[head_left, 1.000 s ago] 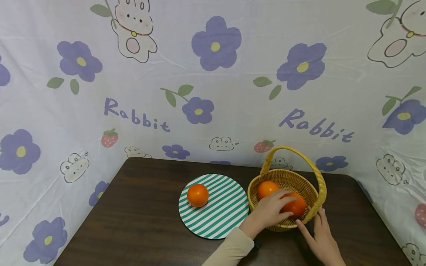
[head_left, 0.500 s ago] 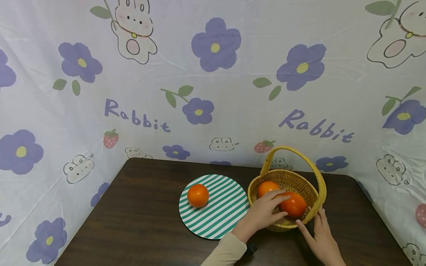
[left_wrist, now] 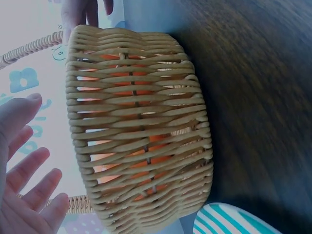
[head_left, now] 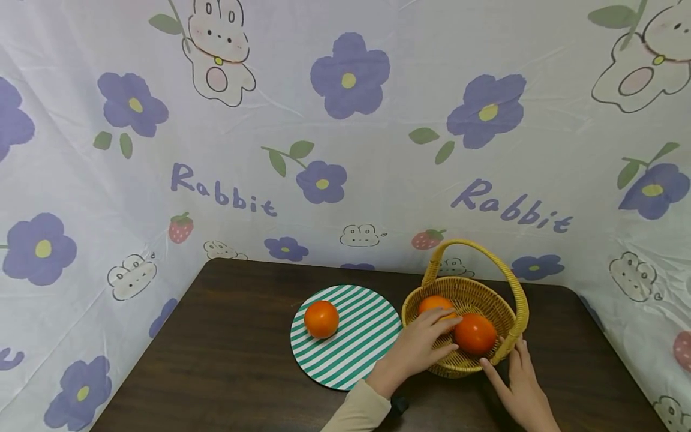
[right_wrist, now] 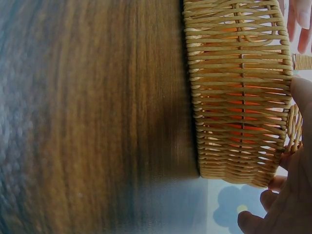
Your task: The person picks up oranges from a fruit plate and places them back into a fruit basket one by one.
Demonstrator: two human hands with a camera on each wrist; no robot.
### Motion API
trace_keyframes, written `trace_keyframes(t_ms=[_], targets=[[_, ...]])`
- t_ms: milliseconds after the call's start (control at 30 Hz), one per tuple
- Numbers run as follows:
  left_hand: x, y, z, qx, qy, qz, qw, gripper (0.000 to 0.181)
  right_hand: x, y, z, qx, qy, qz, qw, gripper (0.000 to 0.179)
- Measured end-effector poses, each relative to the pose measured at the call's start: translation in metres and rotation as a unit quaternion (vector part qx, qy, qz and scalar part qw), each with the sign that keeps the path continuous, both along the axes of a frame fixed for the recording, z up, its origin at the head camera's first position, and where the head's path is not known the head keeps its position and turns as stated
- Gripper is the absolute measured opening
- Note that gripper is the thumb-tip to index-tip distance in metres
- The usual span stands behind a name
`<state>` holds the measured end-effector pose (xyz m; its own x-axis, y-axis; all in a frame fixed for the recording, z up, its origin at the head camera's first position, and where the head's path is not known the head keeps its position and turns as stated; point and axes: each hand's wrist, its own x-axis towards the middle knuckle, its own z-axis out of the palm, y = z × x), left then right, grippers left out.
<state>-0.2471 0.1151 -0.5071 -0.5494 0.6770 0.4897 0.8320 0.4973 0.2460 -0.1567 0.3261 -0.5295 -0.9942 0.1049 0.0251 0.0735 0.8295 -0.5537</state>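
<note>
A yellow wicker basket (head_left: 457, 288) with an arched handle stands on the table, holding a glossy orange-red round fruit (head_left: 475, 334) and an orange round fruit (head_left: 432, 303), the latter partly hidden by fingers. My left hand (head_left: 417, 348) hovers over the basket's left front rim, its spread fingers holding nothing. In the left wrist view, the left hand's fingers (left_wrist: 34, 168) are apart from the wicker wall. My right hand (head_left: 520, 387) holds the basket's right end near the handle base; in the right wrist view, its thumb (right_wrist: 302, 90) lies at the rim and its fingers bend round the end.
Left of the basket lies a round green-and-white striped mat (head_left: 351, 354) bearing another orange round fruit (head_left: 321, 320). The dark wooden table (head_left: 232, 336) backs onto a patterned cloth (head_left: 378, 150). A small black object (head_left: 398, 407) shows by the left sleeve.
My left hand has let go of the orange-red fruit in the basket and drawn back left and toward me. The right hand has stayed at the basket's right end.
</note>
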Motion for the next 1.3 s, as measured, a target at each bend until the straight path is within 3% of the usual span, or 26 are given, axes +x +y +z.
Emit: trace_keyframes(t_ms=[700,1300], targets=[[-0.004,-0.024,-0.002,0.007,0.008,0.013,0.9999,0.05,-0.002,0.002,-0.001,-0.001,-0.015,0.0,0.9999,0.081],[-0.01,-0.05,-0.012,0.015,-0.04,0.032,0.9986,0.051,-0.002,0.003,-0.001,-0.003,-0.031,0.003,0.9995,0.083]])
